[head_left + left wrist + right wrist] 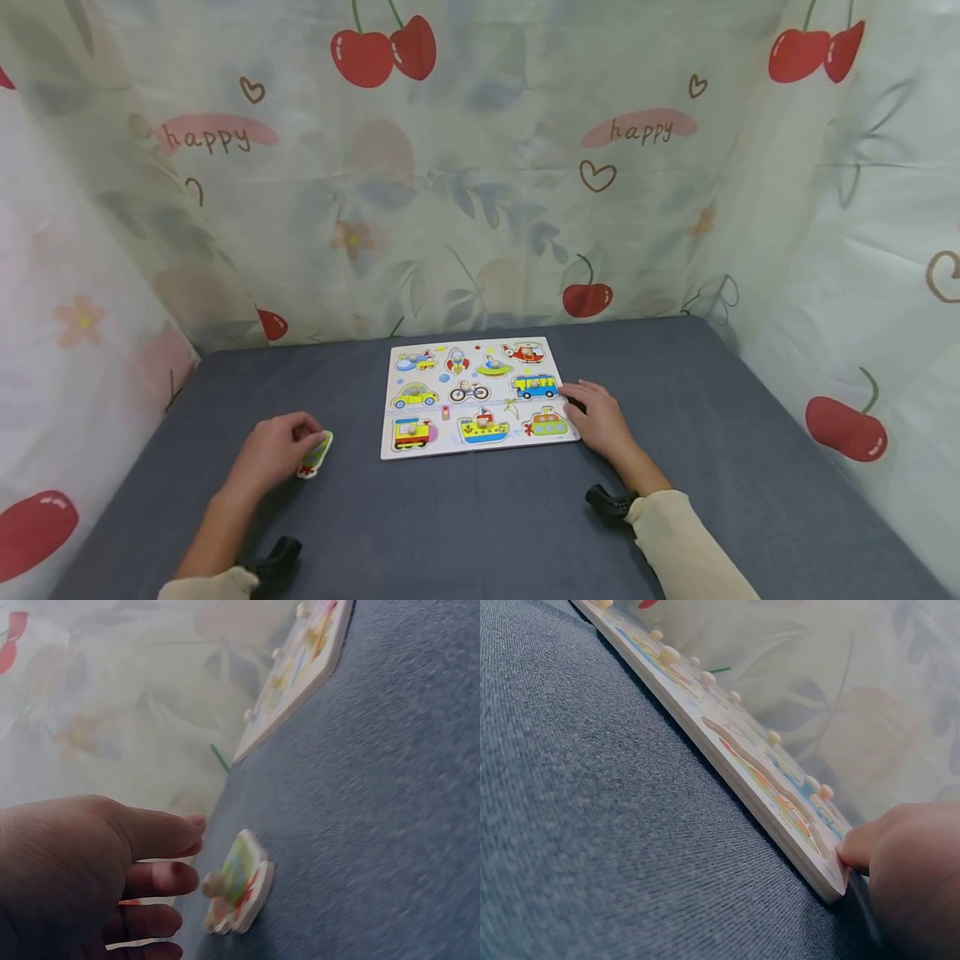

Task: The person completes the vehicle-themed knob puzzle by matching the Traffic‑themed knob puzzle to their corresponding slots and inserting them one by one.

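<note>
A knobbed submarine puzzle piece (315,457), green with red parts, lies on the dark cloth left of the white puzzle board (450,400). My left hand (273,450) is over it with loosely bent fingers. In the left wrist view, the piece's knob (214,883) shows just past the fingertips, apparently apart from them. On the board's right side, the fingers of my right hand (600,417) touch the edge near the bus piece (535,386). The right wrist view shows a recess (769,787) with a printed picture and no knob, near the board's front right corner.
Several knobbed vehicle pieces sit in the board, among them a car (415,395), a train (412,432) and a ship (483,427). A dark cloth (450,533) covers the table. Patterned curtains (480,167) stand behind and at both sides.
</note>
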